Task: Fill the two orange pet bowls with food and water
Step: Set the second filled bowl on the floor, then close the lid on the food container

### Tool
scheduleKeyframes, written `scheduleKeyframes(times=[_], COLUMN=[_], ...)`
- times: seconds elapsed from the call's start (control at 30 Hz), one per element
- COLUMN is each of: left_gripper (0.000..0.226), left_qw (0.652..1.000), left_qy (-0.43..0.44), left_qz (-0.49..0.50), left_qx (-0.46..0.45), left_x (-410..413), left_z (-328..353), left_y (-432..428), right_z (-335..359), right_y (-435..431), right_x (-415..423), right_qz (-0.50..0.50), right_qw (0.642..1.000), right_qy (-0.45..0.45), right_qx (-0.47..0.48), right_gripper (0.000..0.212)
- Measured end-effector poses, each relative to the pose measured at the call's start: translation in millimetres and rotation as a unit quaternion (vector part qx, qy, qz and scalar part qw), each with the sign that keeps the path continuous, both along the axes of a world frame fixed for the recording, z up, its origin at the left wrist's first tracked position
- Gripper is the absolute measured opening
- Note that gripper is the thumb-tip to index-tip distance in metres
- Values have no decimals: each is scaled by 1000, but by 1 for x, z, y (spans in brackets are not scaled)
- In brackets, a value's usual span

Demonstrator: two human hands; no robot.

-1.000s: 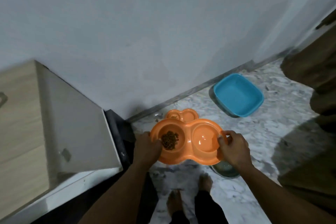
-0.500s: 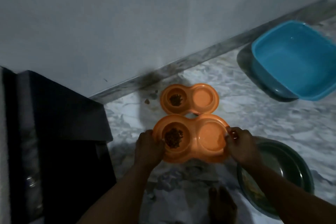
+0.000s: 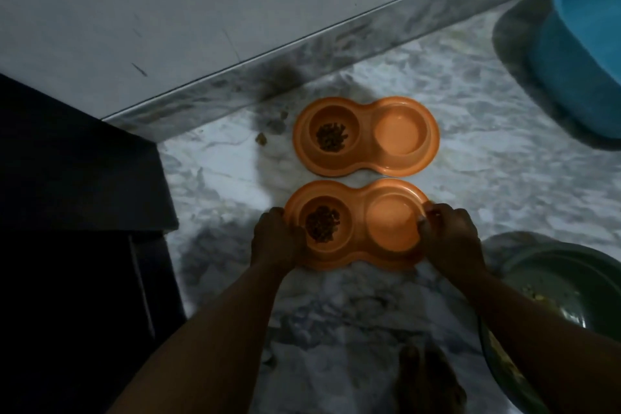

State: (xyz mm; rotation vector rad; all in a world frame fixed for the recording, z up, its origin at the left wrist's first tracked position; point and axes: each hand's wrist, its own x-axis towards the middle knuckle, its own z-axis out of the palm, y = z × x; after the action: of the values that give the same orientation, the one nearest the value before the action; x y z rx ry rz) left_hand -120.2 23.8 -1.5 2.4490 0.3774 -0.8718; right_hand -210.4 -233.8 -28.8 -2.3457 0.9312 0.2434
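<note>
My left hand [image 3: 277,239] and right hand [image 3: 448,235] grip the ends of the near bowl [image 3: 358,223], now lowered to the floor [image 3: 487,151] just beside the far bowl [image 3: 366,136]. Both hold kibble [image 3: 322,223] and water; filling looks finished.

Two orange double pet bowls sit on the marble floor [image 3: 470,131], one just behind the other, close but apart. The far bowl [image 3: 366,137] lies near the wall skirting [image 3: 302,64]; the near bowl [image 3: 358,223] is gripped at both ends. The left hand [image 3: 277,239] clasps its left end, the right hand [image 3: 450,239] its right end. In each bowl the left cup holds brown kibble [image 3: 322,223]; the right cup appears to hold clear liquid. A blue tub [image 3: 584,44] occupies the upper right corner, a dark metal basin [image 3: 564,292] the lower right.
</note>
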Motion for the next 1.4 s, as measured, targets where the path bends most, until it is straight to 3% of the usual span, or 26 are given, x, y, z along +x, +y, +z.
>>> scheduleKeyframes(times=[0.17,0.33,0.47,0.63,0.83,1.07,1.4], left_gripper=[68,73,72,68,65,65,70], left_qw=[999,999,993,964,956,966,974], left_qy=[32,19,1,-2,-31,-122,-164], left_qz=[1,-33,-111,-268,-290,-219,-60], left_qx=[17,-15,-24,2,36,65,147], left_x=[0,-1,-1,-7,-26,-71,-183], left_z=[34,132,256,454,671,829,942], left_y=[-7,-14,-15,-2,27,77,238], right_z=[28,127,260,461,679,831,947], right_y=[4,17,36,67,112,168,298], right_x=[-1,11,23,19,8,4,-25], right_qz=[53,122,175,227,245,364,519], right_qw=[998,991,982,969,967,929,848], right_qy=[24,44,51,76,32,-50,-103], right_qx=[-20,23,49,70,65,40,28], right_gripper=[43,51,63,56,59,55,53])
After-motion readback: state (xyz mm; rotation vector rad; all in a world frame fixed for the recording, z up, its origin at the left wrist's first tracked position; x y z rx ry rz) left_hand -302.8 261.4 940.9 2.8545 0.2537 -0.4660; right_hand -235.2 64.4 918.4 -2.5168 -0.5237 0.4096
